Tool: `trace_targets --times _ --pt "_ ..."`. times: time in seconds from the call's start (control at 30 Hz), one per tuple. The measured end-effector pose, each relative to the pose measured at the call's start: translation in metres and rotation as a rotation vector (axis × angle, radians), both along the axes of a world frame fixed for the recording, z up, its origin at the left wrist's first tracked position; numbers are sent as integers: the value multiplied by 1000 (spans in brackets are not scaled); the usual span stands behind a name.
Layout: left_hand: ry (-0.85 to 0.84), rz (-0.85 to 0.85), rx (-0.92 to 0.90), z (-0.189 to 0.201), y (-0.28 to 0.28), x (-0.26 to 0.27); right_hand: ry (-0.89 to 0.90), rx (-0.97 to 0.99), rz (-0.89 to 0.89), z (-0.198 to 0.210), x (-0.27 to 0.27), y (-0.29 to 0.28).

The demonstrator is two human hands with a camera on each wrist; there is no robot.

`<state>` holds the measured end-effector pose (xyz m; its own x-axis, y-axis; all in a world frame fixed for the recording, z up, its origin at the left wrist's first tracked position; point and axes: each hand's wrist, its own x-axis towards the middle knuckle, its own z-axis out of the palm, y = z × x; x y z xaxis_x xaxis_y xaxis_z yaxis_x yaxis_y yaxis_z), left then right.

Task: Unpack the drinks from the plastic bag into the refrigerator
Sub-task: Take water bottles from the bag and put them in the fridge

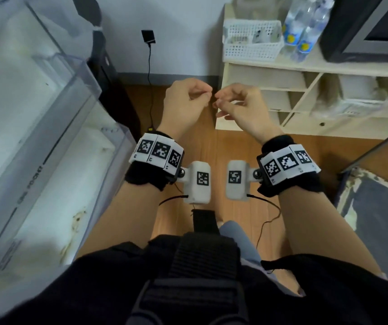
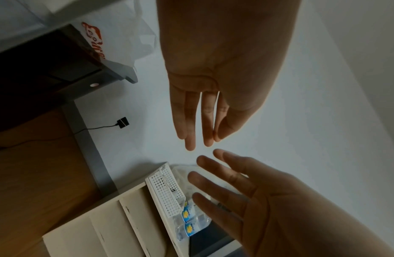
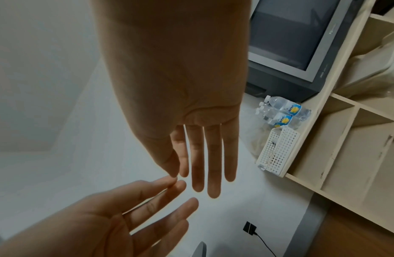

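Drinks: two bottles [image 1: 305,26] on the shelf unit [image 1: 282,66]; left hand [image 1: 183,106] and right hand [image 1: 242,109] loose, empty

On my left hand [image 1: 183,102] and right hand [image 1: 242,106] I wear nothing; the forearms are bare too. Each wrist carries a black fabric wrist cuff [image 1: 146,177] topped by a white band of black-and-white square marker tags [image 1: 157,152]. A white rounded camera pod [image 1: 197,181] with its own tag juts inward from each cuff on a small ball joint, trailing a thin black cable [image 1: 171,199]. I'm in dark short sleeves [image 1: 329,277], with a black ribbed chest strap [image 1: 202,266].
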<state>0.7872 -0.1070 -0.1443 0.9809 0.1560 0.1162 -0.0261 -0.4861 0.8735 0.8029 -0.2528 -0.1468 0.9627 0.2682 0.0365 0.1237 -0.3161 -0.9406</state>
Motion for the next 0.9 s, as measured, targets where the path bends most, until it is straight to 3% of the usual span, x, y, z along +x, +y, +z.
trace_targets --times 0.33,0.5,0.67,0.9 --pt "33 114 -28 1 -2 169 -2 0 110 11 188 -5" --pt "49 208 -30 -1 17 225 -11 30 160 11 259 22" --pt "78 352 -36 -6 60 272 -20 25 307 -1 331 74" --pt "71 576 -52 -11 159 345 -56 -8 553 -14 425 194"
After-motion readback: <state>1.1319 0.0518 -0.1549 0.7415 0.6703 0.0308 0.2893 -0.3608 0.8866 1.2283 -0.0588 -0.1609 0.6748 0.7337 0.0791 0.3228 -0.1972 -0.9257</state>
